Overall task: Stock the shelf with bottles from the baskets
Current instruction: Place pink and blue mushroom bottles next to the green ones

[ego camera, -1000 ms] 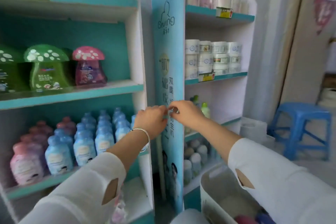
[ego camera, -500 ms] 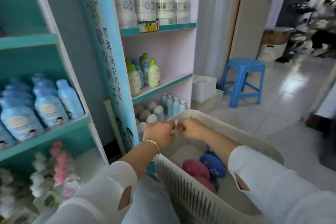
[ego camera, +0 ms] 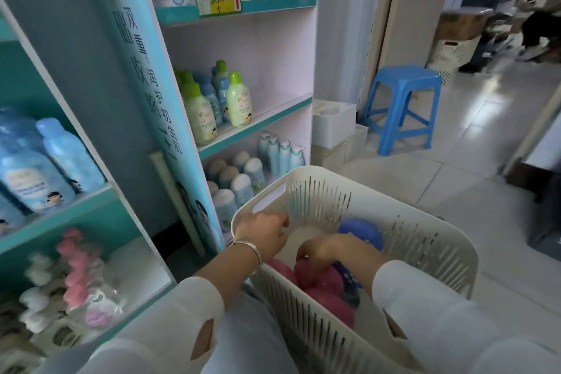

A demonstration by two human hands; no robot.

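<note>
A white slatted basket [ego camera: 403,228] sits low in front of me and holds pink bottles [ego camera: 331,297] and a blue bottle [ego camera: 361,232]. My right hand [ego camera: 328,252] is down inside it, fingers curled over the top of a pink bottle. Over the basket's left rim hangs my left hand [ego camera: 264,234], wearing a bangle, fingers loosely curled with nothing visible in them. To the left, the teal shelf [ego camera: 76,209] carries light-blue bottles [ego camera: 54,167]. The pink-backed shelf [ego camera: 273,114] carries green-capped bottles [ego camera: 238,103].
Pump and round-topped bottles [ego camera: 243,185] fill the lowest pink shelf beside the basket. White boxes [ego camera: 334,124] and a blue stool [ego camera: 400,106] stand on the tiled floor to the right. Another basket [ego camera: 452,50] and a person are far off at the upper right.
My view has dropped from the shelves to the basket. Both hands came down from the blue divider panel and parted, and my right hand went into the basket onto a pink bottle.
</note>
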